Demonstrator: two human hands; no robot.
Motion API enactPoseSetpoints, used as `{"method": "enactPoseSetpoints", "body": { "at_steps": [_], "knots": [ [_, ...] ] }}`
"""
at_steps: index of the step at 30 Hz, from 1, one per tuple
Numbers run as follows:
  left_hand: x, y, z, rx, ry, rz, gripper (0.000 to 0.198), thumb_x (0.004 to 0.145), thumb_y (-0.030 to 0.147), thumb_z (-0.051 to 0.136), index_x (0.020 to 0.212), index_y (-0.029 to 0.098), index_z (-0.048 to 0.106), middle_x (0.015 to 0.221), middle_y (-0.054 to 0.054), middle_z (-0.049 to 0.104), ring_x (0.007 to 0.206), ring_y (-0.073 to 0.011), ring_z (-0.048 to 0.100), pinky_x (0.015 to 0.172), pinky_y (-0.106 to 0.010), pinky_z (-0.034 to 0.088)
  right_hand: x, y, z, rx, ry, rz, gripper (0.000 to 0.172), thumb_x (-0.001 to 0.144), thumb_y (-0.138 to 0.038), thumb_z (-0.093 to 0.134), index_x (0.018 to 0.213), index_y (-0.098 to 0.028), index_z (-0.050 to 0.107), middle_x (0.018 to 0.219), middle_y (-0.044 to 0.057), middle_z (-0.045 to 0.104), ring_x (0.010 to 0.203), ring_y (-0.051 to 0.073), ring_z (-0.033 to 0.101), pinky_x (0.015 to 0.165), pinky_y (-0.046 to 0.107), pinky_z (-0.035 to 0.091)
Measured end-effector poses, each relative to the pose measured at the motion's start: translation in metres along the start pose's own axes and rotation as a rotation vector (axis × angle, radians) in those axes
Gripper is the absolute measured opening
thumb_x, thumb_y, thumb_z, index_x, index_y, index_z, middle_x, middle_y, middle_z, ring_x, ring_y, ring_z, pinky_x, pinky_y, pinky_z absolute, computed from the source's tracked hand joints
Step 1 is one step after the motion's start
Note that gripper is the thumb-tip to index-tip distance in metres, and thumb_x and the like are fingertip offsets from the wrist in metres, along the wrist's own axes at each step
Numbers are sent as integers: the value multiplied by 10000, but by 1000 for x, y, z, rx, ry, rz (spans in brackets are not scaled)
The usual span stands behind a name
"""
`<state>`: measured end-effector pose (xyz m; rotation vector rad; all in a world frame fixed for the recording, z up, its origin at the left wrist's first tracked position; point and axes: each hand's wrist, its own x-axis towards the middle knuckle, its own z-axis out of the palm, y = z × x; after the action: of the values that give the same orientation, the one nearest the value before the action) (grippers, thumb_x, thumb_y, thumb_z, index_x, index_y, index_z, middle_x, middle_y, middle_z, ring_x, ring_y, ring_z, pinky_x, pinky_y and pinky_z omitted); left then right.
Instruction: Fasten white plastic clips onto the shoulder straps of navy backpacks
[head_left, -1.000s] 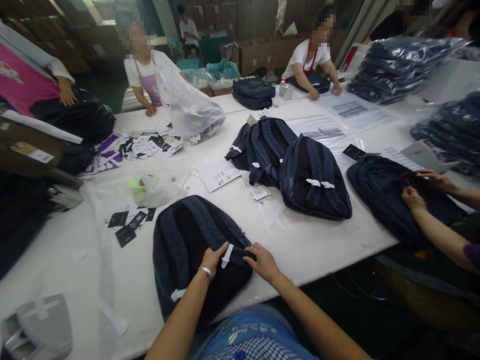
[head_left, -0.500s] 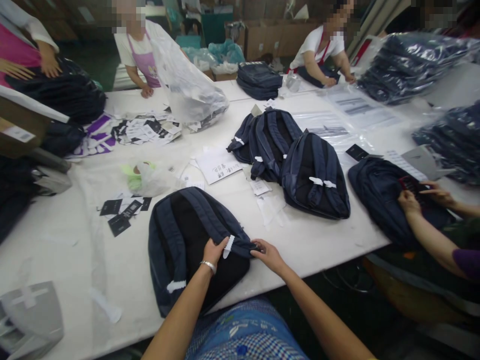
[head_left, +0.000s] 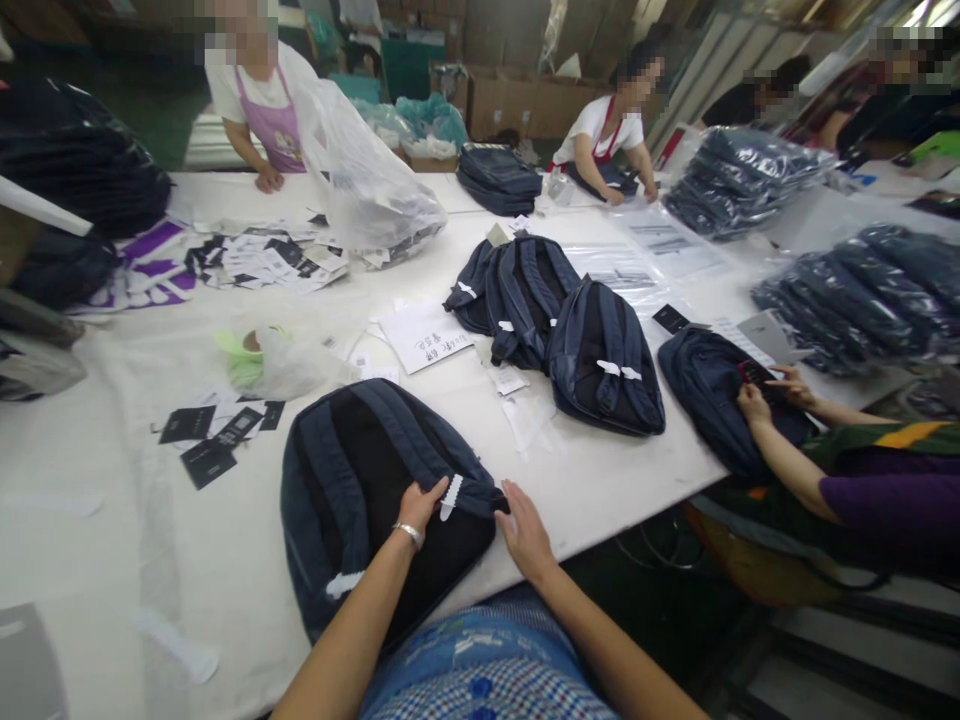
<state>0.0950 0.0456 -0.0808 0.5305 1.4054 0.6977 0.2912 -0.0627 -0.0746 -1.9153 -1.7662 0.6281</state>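
Navy backpack [head_left: 360,490] lies strap-side up at desk [head_left: 90,520] edge, w/ white wrap [head_left: 451,496] already on one strap. Left hand [head_left: 420,503] pinches that strap by the wrap; right hand [head_left: 525,530] flat, fingers spread beside it. Looks partway done, other strap wrap [head_left: 345,583] on too.

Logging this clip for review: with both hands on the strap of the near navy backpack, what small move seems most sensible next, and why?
Probably draw the strap end snug with the right hand while the left hand pins it. The left fingers grip the strap beside the white tag, the right lies flat at its end, and the backpack lies back-up near the table edge.
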Motion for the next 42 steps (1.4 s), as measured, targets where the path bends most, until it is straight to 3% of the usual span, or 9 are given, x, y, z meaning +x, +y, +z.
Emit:
{"method": "enactPoseSetpoints", "body": {
  "at_steps": [4, 8, 13, 17, 20, 26, 32, 37, 42],
  "knots": [
    [-3, 2, -13, 29, 39, 64, 400, 655, 347, 795, 949, 139, 621, 956, -136, 704, 793, -228, 687, 600, -305, 573, 7, -2, -23, 30, 93, -15, 386, 940, -258, 373, 1303, -245, 501, 1298, 95, 550, 1243, 220, 472, 1064, 469, 397],
    [-2, 10, -23, 69, 3, 136, 356, 682, 332, 773, 924, 144, 593, 978, -140, 692, 832, -230, 682, 613, -306, 579, 20, -15, -17, 47, -89, -62, 409, 907, -276, 463, 1315, -265, 487, 1308, 86, 544, 1232, 221, 486, 1057, 453, 401],
    [-28, 14, -45, 279, 22, 303, 389, 768, 372, 675, 1092, 174, 591, 1019, -132, 682, 904, -246, 667, 783, -366, 556, 31, -27, -14, -56, -387, -83, 872, 734, -365, 697, 1455, -282, 214, 1502, 123, 282, 1350, 288, 326, 1071, 501, 330],
    [-82, -17, -77, 712, -64, 586, 440, 787, 364, 638, 1212, 273, 575, 1265, -91, 584, 1201, -274, 513, 1062, -429, 366, 24, -38, -21, -204, -440, -303, 1005, 641, -307, 779, 1455, -323, 189, 1550, 90, 128, 1414, 336, 102, 1106, 601, 143],
    [-114, -53, -95, 1161, -197, 749, 703, 735, 254, 665, 1380, 305, 391, 1471, -94, 350, 1363, -332, 273, 1103, -580, 206, 21, -37, -15, -237, -439, -437, 985, 625, -151, 769, 1438, -339, 247, 1545, 67, 153, 1415, 341, 83, 1109, 620, 108],
    [-115, -90, -111, 1520, -67, 809, 924, 641, 23, 498, 1463, 289, 171, 1530, -63, 176, 1398, -307, 167, 1098, -568, 244, 43, -10, -3, -119, -461, -604, 793, 726, -174, 688, 1414, -328, 325, 1511, 34, 263, 1404, 321, 166, 1130, 566, 185],
    [-100, -58, -135, 1421, -186, 829, 772, 745, 139, 488, 1441, 353, 231, 1457, 46, 352, 1311, -225, 394, 1096, -395, 350, 59, -5, -11, -97, -317, -774, 577, 874, -147, 500, 1402, -316, 337, 1428, 2, 424, 1383, 259, 260, 1136, 591, 130],
    [-94, -1, -155, 1289, -260, 587, 513, 815, 395, 530, 1319, 427, 444, 1289, 61, 566, 1166, -246, 552, 976, -378, 473, 76, -19, -8, -32, -152, -799, 470, 880, -141, 486, 1299, -352, 477, 1337, -60, 528, 1305, 214, 413, 1131, 528, 236],
    [-107, 7, -185, 1326, -43, 581, 610, 700, 505, 647, 1282, 380, 515, 1189, 18, 645, 1030, -277, 624, 874, -364, 518, 72, -45, -1, -1, -54, -773, 384, 846, -253, 574, 1214, -362, 566, 1192, -81, 637, 1114, 200, 595, 1006, 435, 428]
  ]
}}
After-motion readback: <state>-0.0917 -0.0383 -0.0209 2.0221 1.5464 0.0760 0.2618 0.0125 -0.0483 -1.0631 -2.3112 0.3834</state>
